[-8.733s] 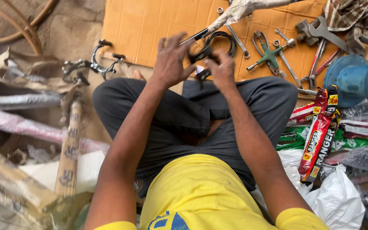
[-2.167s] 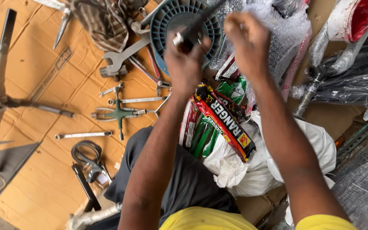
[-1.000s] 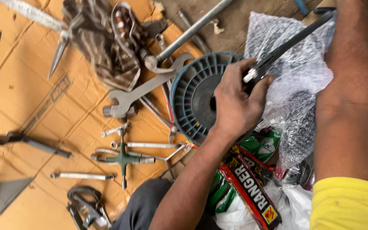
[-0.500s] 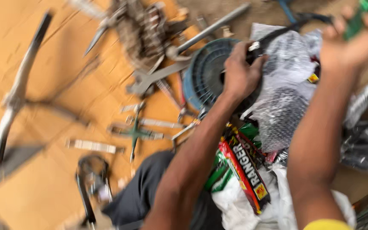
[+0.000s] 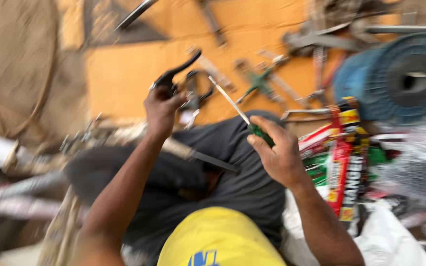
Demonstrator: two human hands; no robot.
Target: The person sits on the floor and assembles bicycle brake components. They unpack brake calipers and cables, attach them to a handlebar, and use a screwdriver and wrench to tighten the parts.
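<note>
My left hand (image 5: pixel 161 111) grips a black curved brake lever (image 5: pixel 176 74), held up over my lap. A green-handled screwdriver (image 5: pixel 232 106) sits in my right hand (image 5: pixel 277 155), its metal shaft pointing up and left toward the lever. Both hands hover above my dark trousers (image 5: pixel 223 157). The picture is blurred by motion.
An orange cardboard sheet (image 5: pixel 129 74) lies ahead with spanners, a green tool (image 5: pixel 260 81) and other loose tools. A blue round reel (image 5: pixel 400 76) stands at the right, above red and green packets (image 5: pixel 343 157) and white bags. Metal bars and parts lie at the left.
My view swung left from the reel to my lap. My right hand came back holding the green-handled screwdriver, and my left hand carried the black lever over my knees.
</note>
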